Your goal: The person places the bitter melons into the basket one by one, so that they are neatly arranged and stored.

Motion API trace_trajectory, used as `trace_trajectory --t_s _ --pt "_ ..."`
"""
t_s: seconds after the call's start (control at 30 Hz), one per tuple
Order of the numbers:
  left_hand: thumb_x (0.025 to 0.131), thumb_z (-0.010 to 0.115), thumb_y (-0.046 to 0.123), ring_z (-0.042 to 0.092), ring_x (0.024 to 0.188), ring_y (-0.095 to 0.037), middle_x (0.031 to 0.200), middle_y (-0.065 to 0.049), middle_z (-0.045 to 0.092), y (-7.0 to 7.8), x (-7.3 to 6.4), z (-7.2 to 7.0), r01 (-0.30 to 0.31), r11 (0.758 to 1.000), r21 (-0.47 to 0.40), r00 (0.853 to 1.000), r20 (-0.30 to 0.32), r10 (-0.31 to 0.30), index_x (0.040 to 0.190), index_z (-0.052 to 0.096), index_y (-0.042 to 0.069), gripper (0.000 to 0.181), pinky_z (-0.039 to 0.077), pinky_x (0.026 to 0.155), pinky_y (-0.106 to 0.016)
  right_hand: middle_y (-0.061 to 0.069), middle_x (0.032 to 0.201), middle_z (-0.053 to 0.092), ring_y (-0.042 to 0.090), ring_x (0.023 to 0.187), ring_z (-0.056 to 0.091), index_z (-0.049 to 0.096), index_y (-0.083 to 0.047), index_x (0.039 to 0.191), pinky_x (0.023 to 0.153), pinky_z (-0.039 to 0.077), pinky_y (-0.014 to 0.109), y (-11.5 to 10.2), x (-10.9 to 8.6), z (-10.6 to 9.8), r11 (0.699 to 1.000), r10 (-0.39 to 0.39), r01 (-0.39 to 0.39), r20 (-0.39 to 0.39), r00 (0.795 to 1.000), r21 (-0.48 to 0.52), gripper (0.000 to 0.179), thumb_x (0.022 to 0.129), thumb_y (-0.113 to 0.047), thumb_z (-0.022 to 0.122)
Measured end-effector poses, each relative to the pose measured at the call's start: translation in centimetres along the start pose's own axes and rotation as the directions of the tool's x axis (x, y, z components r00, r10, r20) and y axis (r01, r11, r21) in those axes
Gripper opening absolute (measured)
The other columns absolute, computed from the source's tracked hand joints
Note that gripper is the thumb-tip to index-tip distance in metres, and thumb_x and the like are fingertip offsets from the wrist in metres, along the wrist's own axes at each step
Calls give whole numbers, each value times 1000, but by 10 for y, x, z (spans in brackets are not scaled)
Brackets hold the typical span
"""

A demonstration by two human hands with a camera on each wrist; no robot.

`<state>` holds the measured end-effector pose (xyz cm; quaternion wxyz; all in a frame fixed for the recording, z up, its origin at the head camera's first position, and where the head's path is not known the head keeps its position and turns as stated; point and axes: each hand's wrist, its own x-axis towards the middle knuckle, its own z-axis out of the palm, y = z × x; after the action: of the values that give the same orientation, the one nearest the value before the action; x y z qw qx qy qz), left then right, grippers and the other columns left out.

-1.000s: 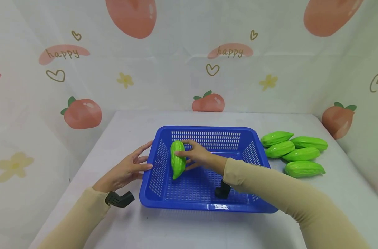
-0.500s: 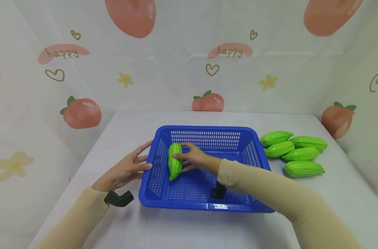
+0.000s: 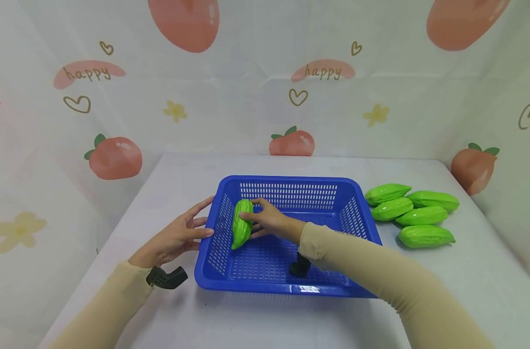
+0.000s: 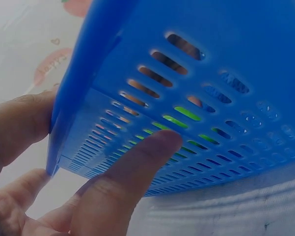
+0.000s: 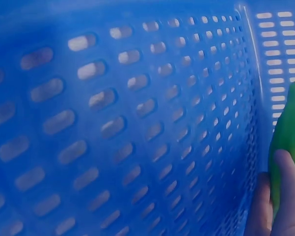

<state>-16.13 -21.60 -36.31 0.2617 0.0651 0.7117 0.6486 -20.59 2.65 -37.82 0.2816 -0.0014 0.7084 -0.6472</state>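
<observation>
Inside the blue plastic basket (image 3: 282, 289), near its left wall, lies a glossy, ridged green bitter melon (image 3: 242, 224). My right hand (image 3: 271, 219) grips it from the right, thumb on the near face and fingers toward the far end. In the right wrist view, fingers lie along the bitter melon (image 5: 289, 132), which is cut off by the frame edge. My left hand (image 3: 175, 236) rests against the basket's left side with its fingers spread. The left wrist view has a digit of the left hand (image 4: 122, 187) touching the slotted outer wall, with green showing through the slots.
Several more bitter melons (image 3: 422, 215) lie in a group on the white table (image 3: 326, 322), right of the basket. A fabric backdrop (image 3: 247, 97) printed with peaches stands behind and at both sides. Black devices (image 3: 166, 278) are strapped to both wrists.
My right hand has moved slightly left with the bitter melon, bringing it closer to the basket's left wall. The left hand and the basket have stayed about where they were.
</observation>
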Motion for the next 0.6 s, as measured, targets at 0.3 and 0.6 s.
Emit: trace_trajectory --t_s 0.3,0.6 --pt "91 67 14 61 117 -37 155 -23 28 0 0 0 -2 1000 3 1000 -1 2 156 6 34 91 53 89 -52 29 126 54 43 104 65 29 -7 145 76 60 44 4 2 2 1000 7 -7 -13 1000 -29 65 93 -18 66" --pt "90 68 15 61 116 -36 155 -23 29 -1 1 0 2 1000 11 1000 -4 -2 156 7 35 91 53 89 -53 28 126 55 42 103 66 32 -6 143 80 59 44 6 4 3 999 3 -4 -14 1000 -53 63 91 -16 67"
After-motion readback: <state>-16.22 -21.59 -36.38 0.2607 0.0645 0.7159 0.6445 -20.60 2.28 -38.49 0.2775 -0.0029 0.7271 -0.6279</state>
